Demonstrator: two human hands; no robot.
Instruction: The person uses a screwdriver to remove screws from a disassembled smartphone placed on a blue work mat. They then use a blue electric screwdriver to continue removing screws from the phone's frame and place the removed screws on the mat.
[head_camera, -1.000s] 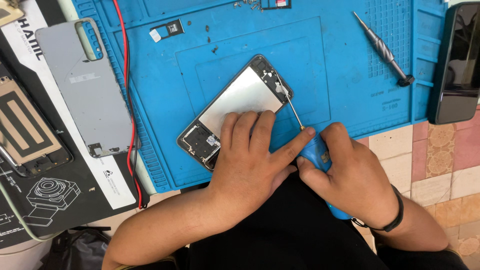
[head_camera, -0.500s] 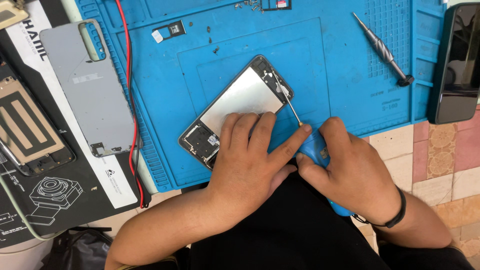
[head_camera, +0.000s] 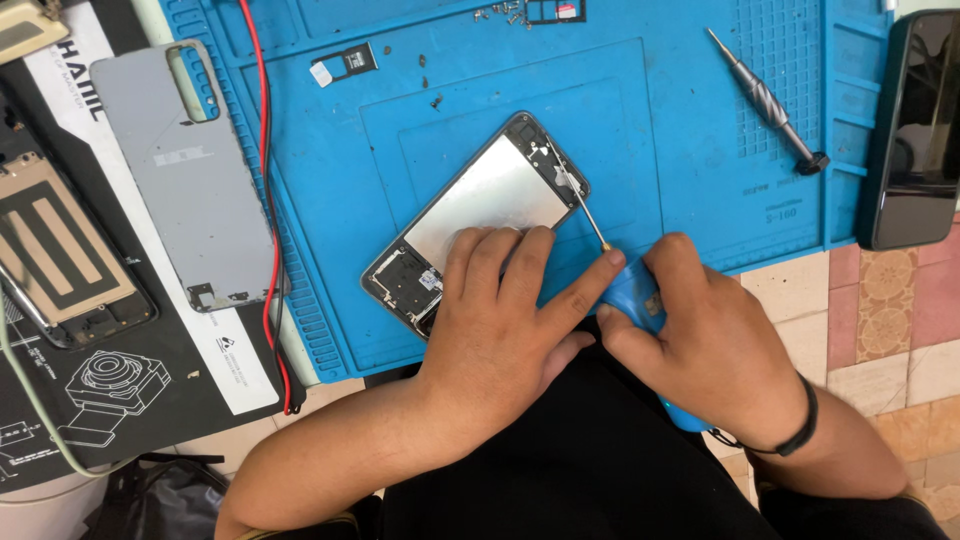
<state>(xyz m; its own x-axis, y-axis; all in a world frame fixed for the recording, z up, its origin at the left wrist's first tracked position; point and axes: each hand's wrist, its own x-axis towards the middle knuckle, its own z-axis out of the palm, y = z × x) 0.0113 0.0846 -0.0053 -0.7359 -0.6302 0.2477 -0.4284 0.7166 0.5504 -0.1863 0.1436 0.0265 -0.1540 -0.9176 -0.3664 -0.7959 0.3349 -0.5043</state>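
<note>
Opened phone (head_camera: 490, 205), back cover removed and metal shield exposed, is laid diagonally near the front edge of the blue work mat (head_camera: 690, 160), with the grey back cover (head_camera: 195, 180) overlapping the mat's left edge and a dark phone (head_camera: 915, 130) at its right edge. The phone's lower end is pressed flat by the left hand (head_camera: 500, 330), fingers spread. A blue-handled screwdriver (head_camera: 630, 290) is gripped by the right hand (head_camera: 720, 350), its tip set at the phone's upper right edge, and a spare screwdriver (head_camera: 765, 100) lies near the mat's far right corner.
</note>
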